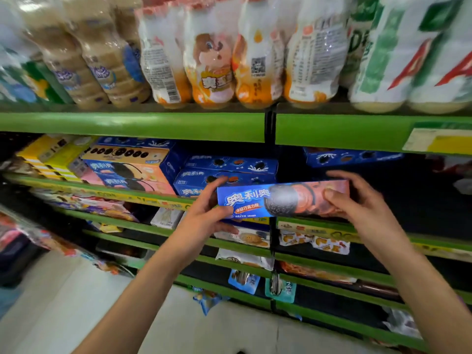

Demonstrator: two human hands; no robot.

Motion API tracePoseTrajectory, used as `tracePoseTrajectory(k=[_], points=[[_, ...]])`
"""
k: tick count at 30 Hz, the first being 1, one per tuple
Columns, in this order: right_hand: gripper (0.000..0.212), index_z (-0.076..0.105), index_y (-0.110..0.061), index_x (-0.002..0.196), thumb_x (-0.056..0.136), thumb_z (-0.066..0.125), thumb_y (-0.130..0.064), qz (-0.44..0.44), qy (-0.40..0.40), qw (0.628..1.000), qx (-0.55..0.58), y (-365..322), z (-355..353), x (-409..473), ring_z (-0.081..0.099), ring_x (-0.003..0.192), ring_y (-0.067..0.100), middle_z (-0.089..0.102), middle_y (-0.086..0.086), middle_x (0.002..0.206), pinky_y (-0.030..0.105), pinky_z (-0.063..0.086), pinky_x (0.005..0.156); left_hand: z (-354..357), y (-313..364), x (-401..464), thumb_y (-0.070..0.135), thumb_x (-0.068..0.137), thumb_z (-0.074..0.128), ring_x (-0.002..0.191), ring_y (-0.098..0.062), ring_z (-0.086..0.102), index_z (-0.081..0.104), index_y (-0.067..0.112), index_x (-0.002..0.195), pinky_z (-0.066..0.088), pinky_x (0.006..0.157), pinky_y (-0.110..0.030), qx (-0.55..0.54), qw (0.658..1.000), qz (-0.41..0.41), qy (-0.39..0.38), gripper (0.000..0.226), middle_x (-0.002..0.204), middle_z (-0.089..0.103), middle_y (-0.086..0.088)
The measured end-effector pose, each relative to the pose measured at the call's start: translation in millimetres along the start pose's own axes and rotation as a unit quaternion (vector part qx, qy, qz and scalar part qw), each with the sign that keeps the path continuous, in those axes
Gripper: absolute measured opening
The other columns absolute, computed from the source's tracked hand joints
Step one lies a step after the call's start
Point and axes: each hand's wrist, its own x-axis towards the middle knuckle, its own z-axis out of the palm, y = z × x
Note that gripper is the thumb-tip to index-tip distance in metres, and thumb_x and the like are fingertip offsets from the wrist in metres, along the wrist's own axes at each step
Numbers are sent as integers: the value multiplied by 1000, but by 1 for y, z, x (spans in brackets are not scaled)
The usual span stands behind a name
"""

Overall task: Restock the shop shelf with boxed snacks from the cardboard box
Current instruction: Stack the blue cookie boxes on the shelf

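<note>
A long blue and pink cookie box [283, 199] is held level in front of the second green shelf [143, 196]. My left hand [207, 210] grips its left end, thumb under, fingers over the top. My right hand [362, 200] grips its right end, thumb on the front face. Behind and to the left, blue cookie boxes [229, 172] are stacked on that shelf, with pink and blue boxes [132, 172] further left. The shelf space behind the held box, to the right, is dark. The cardboard box is out of view.
Wrapped packs of drink bottles [212, 60] fill the top shelf above the green rail [132, 126]. One blue box [352, 155] lies at the back right. Lower shelves hold snack packets [314, 242]. Pale floor [76, 302] shows at the lower left.
</note>
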Motion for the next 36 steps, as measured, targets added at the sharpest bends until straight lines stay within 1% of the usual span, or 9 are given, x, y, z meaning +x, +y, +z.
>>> tracePoseTrajectory(k=[6,8,11,14,16,22,29,33,36], points=[[56,61,-47,122,68,72,-55,25,-49,998,-26,12,-16,12,68,106,17,69,-16,114,53,51,97,14,-3,-8,20,75,77,100,-34,68,58,42,128,58,73,-40,-37,998,-7,41,60,119,64,-11],[50,63,-46,119,71,74,-49,30,-55,998,-10,14,-18,15,69,104,19,69,-14,113,52,53,94,18,-3,-10,17,79,75,99,-36,68,58,40,129,57,76,-42,-36,998,-6,55,57,117,64,-13],[33,69,-41,111,85,71,-21,27,-66,995,62,13,-18,15,70,99,20,69,3,119,39,59,78,24,0,-13,12,83,67,95,-34,69,60,34,127,58,76,-41,-38,997,3,66,49,111,65,-10],[36,71,-34,108,72,74,-30,26,-81,989,122,3,-18,8,71,94,20,71,2,112,30,59,69,29,6,-14,12,83,66,95,-33,69,58,29,130,58,74,-39,-37,997,9,66,50,113,64,-12],[37,70,-28,109,72,71,-26,23,-80,987,137,0,-17,5,71,91,19,72,0,108,30,59,68,31,11,-15,12,83,64,94,-33,69,57,27,131,59,73,-39,-39,997,13,62,51,113,65,-13],[27,69,-26,107,91,57,-8,39,-66,986,146,-3,-17,3,68,96,22,69,8,114,31,59,67,32,13,-19,11,84,58,87,-30,69,60,30,128,59,70,-37,-51,997,18,51,48,110,64,-12],[27,71,-23,105,93,54,-5,70,-59,976,197,-6,-16,6,69,97,24,66,15,121,34,60,70,30,11,-18,10,81,57,93,-32,68,62,33,127,58,76,-40,-41,998,22,48,52,116,62,-14],[36,68,-18,116,97,43,0,95,-52,967,230,-5,-16,9,70,101,25,66,16,124,36,60,71,31,12,-19,9,81,57,94,-32,68,63,33,127,59,75,-40,-40,997,22,54,52,121,60,-16],[44,67,-18,116,95,36,3,105,-44,960,255,-4,-16,10,70,98,25,64,17,124,36,60,68,31,12,-20,8,81,56,98,-31,68,60,29,131,59,72,-39,-43,997,22,58,54,128,59,-17]])
